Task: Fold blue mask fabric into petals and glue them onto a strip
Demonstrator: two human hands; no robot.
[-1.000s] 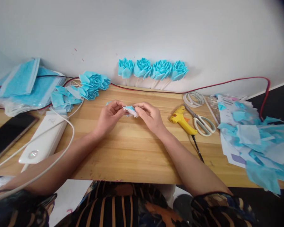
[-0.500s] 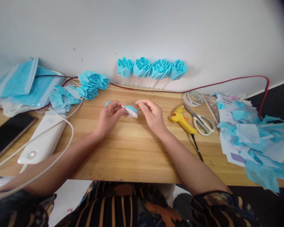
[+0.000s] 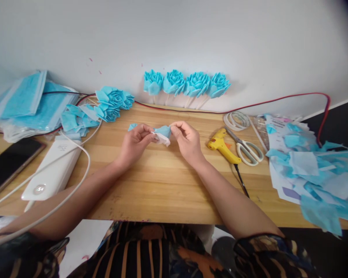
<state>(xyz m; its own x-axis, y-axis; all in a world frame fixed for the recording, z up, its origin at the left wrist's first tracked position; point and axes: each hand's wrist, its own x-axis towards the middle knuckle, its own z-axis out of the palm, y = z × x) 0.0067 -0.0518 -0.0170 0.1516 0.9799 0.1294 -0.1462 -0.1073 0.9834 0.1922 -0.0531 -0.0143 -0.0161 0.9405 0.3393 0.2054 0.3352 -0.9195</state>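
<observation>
Between my hands, above the middle of the table, is a small piece of blue and white fabric [image 3: 162,136], blue on top and white below. My left hand [image 3: 137,142] pinches its left end between thumb and fingers. At its upper right corner, the fingertips of my right hand [image 3: 187,138] are closed on the blue part. A scrap of blue fabric [image 3: 132,126] shows just behind my left fingers; whether it lies on the table I cannot tell.
Several blue fabric flowers [image 3: 196,84] on sticks lean against the wall. More flowers [image 3: 111,102] lie left, near face masks [image 3: 23,96], a phone [image 3: 11,164] and a white power bank [image 3: 53,170]. Rightward are a yellow glue gun [image 3: 224,146], scissors [image 3: 249,152], tape [image 3: 236,120] and fabric scraps [image 3: 321,173].
My right hand, apart from the fabric before, now grips its corner. The blue layer is drawn up and out to the right, showing more of it.
</observation>
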